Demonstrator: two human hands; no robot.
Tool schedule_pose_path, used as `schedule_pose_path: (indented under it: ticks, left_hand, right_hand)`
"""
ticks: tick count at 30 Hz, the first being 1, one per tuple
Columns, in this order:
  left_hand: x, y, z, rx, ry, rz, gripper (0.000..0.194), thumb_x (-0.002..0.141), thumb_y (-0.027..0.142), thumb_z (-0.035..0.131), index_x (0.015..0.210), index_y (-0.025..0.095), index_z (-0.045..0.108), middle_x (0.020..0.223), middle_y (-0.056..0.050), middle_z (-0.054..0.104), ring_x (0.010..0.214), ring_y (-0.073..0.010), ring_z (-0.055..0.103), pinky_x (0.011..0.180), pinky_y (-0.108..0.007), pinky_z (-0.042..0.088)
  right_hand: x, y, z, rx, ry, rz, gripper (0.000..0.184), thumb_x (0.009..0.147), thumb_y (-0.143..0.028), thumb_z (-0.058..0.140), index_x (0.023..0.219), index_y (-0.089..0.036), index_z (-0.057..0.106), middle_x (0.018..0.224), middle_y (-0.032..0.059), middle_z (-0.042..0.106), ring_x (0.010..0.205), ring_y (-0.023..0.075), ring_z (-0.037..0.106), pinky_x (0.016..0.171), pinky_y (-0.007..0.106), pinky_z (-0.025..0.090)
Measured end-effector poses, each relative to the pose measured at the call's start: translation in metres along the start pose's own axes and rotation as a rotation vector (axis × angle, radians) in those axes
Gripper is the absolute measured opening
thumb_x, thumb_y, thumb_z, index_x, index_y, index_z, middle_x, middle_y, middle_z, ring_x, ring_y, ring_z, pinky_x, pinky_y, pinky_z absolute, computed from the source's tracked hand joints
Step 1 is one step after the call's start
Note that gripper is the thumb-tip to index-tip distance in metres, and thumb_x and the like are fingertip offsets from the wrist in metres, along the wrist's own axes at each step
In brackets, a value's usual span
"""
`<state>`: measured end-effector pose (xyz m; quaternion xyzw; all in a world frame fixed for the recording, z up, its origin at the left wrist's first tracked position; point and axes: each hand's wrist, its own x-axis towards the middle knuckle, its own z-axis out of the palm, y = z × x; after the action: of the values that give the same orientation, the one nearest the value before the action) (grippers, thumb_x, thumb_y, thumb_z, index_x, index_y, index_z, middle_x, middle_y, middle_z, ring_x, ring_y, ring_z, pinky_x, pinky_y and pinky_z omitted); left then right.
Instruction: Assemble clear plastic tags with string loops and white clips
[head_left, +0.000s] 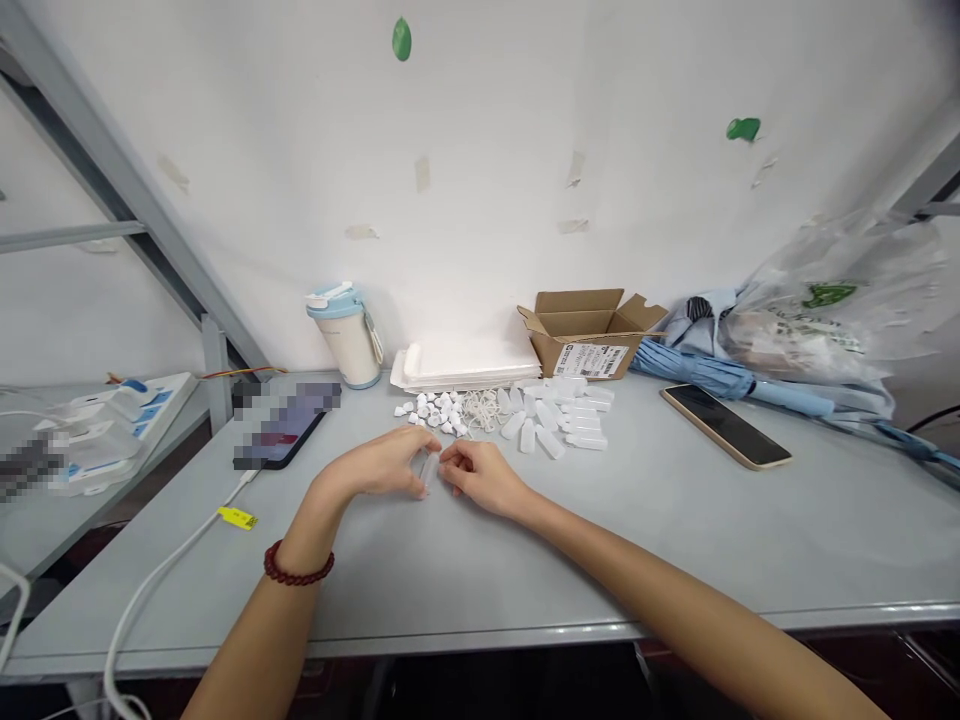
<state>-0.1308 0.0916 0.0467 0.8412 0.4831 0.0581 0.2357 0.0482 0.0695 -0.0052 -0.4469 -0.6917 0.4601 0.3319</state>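
My left hand (386,463) grips a small translucent plastic bottle (430,472) between thumb and fingers, just above the table. Close beside it, my right hand (484,477) has its fingertips pinched together near the bottle's side; whatever is in that pinch is hidden. Beyond my hands lies a heap of small white caps (442,410). Next to the caps is a tangle of thin white cords or rings (481,408). Several more translucent flat bottles (549,443) are spread to the right of these.
Flat white boxes (469,365) and an open cardboard box (581,345) stand against the wall. A tumbler (346,340) and a charging phone (289,430) are at left. Another phone (726,427), a blue umbrella (697,370) and a plastic bag (840,310) lie right.
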Motion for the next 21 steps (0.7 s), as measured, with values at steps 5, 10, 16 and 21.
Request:
schedule_pose_path:
  ticks: [5, 10, 16, 21]
  left_hand:
    - [-0.002, 0.009, -0.005, 0.005, -0.042, -0.039, 0.047, 0.056, 0.024, 0.065, 0.103, 0.024, 0.064, 0.1, -0.005, 0.067, 0.094, -0.0261, 0.063, 0.076, -0.031, 0.051]
    - [-0.006, 0.012, -0.008, 0.001, -0.101, -0.045, 0.047, 0.058, 0.021, 0.059, 0.104, 0.024, 0.063, 0.096, -0.004, 0.065, 0.088, -0.0242, 0.063, 0.072, -0.03, 0.05]
    - [-0.01, 0.011, -0.013, 0.035, -0.281, -0.078, 0.05, 0.057, 0.025, 0.058, 0.107, 0.022, 0.057, 0.095, -0.003, 0.058, 0.087, -0.0231, 0.059, 0.073, -0.029, 0.048]
    - [-0.01, 0.015, -0.02, 0.006, -0.383, -0.07, 0.047, 0.058, 0.029, 0.06, 0.104, 0.021, 0.054, 0.102, -0.004, 0.057, 0.097, -0.0235, 0.056, 0.081, -0.03, 0.046]
  right_hand:
    - [0.001, 0.001, 0.001, -0.056, -0.008, -0.01, 0.006, 0.078, -0.013, 0.058, 0.082, -0.016, 0.062, 0.054, -0.0044, 0.055, 0.052, 0.0103, 0.052, 0.054, 0.023, 0.038]
    - [0.0, 0.0, 0.001, -0.077, -0.003, -0.025, 0.006, 0.077, -0.013, 0.058, 0.079, -0.016, 0.064, 0.056, -0.0035, 0.056, 0.054, 0.0109, 0.051, 0.055, 0.023, 0.037]
    - [-0.002, 0.002, 0.004, -0.191, -0.011, -0.102, 0.008, 0.077, -0.012, 0.057, 0.073, -0.016, 0.062, 0.066, -0.0006, 0.057, 0.062, 0.0116, 0.051, 0.06, 0.024, 0.039]
    - [-0.005, 0.009, 0.01, -0.418, 0.146, -0.326, 0.028, 0.082, -0.006, 0.043, 0.104, -0.013, 0.058, 0.109, 0.013, 0.059, 0.102, 0.0214, 0.053, 0.083, 0.034, 0.044]
